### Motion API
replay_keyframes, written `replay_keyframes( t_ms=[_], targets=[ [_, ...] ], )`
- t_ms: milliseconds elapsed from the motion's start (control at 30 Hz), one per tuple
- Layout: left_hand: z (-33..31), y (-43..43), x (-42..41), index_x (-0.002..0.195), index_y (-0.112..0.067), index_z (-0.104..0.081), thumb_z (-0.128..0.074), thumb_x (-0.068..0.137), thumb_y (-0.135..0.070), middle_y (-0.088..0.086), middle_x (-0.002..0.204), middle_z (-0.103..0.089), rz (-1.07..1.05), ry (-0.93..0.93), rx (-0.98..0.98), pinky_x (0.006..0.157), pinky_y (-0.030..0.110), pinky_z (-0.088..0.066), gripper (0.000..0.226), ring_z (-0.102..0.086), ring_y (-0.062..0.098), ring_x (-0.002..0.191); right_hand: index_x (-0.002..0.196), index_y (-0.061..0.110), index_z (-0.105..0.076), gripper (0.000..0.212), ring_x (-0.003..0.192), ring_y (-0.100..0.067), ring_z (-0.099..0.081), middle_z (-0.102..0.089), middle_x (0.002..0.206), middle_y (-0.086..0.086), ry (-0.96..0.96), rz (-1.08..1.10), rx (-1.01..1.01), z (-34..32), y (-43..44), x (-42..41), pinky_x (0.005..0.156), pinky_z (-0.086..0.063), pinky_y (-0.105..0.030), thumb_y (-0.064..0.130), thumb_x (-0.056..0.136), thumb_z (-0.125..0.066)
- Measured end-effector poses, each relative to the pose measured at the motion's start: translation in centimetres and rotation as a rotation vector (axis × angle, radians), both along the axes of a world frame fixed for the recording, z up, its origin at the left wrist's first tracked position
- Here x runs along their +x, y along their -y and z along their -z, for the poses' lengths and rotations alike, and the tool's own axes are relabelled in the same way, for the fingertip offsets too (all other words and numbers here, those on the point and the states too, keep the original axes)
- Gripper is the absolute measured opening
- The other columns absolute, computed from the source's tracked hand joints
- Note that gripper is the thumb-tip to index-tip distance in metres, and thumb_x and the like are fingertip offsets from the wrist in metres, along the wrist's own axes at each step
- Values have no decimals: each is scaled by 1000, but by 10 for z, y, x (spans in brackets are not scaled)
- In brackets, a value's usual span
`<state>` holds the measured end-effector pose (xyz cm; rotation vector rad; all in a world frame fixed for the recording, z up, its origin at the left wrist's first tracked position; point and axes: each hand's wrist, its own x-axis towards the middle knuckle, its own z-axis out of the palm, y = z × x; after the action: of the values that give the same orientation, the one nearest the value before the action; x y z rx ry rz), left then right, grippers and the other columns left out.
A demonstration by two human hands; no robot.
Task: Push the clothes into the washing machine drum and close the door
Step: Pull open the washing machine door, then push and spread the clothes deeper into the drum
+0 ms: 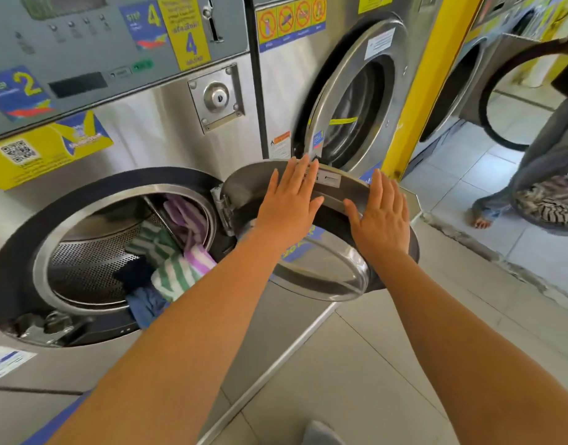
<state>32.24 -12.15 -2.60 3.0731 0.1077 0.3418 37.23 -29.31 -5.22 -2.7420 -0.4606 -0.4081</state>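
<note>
At nine o'clock, the washing machine [167, 130] is shown with its drum [93, 252] exposed. The door [321, 271], hinged at the drum's three o'clock edge, is swung partly open. The clothes [176, 252], striped green, striped purple and blue, are piled inside the drum, with blue fabric draped over the lower rim. The left hand [290, 200] is laid flat, fingers spread, on the door's outer rim. The right hand [382, 216], likewise flat and open, is pressed on the rim at the left hand's three o'clock.

striped clothes [176, 252] in drum [93, 258], door [321, 268] open
</note>
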Motion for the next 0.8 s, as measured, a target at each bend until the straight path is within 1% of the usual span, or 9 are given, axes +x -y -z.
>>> replay_keyframes(
  t_ms=[67, 300, 433, 567, 667, 733, 800],
  targets=[
    [0, 5, 5, 153, -13, -1, -30, 101, -41, 7, 163, 2, -31, -1, -6, 121, 48, -7, 66, 2, 27, 150, 152, 16, -7, 75, 147, -30, -15, -21, 159, -11, -4, -10, -2, 0, 0, 8, 121, -15, -47, 60, 95, -27],
    [2, 13, 6, 153, -11, -4, -31, 101, -41, 10, 163, -1, -101, 9, -1, 122, 47, -8, 66, -3, 26, 150, 151, 11, -13, 76, 146, -34, -20, -24, 157, -15, 41, -40, 73, 3, -1, 14, 120, -17, -48, 57, 94, -36],
    [14, 14, -14, 153, -9, -4, -30, 101, -40, 10, 162, -3, -191, -5, -48, 122, 44, -10, 66, -10, 25, 150, 152, 11, -8, 76, 148, -30, -13, -16, 160, -12, 37, -67, 72, 5, -2, 10, 121, -11, -47, 53, 96, -35],
    [32, 6, -49, 153, -9, -5, -26, 102, -38, 10, 162, -3, -290, -26, -77, 122, 42, -10, 62, -7, 24, 150, 153, 11, -8, 70, 149, -31, -7, -12, 161, -13, 131, -187, 2, 5, -9, 1, 122, -7, -46, 45, 98, -37],
    [47, -2, -81, 153, -10, -8, -27, 102, -37, 10, 162, -6, -377, -26, -96, 121, 41, -10, 61, -8, 24, 150, 153, 10, -9, 66, 149, -30, -4, -9, 162, -14, 169, -346, -82, 6, -26, -17, 121, -5, -44, 44, 100, -28],
    [58, -11, -103, 153, -9, -10, -28, 102, -37, 10, 162, -7, -453, -48, -117, 121, 40, -9, 60, -9, 25, 150, 153, 10, -11, 64, 149, -28, -5, -11, 161, -13, 163, -474, -136, 14, -45, -34, 121, -5, -43, 43, 100, -26],
    [72, -22, -126, 152, -8, -14, -30, 102, -36, 11, 162, -11, -537, -68, -134, 120, 41, -11, 60, -12, 26, 149, 152, 11, -18, 62, 149, -29, -11, -17, 160, -13, 124, -575, -165, 27, -68, -53, 120, -5, -42, 41, 100, -34]
  ],
)
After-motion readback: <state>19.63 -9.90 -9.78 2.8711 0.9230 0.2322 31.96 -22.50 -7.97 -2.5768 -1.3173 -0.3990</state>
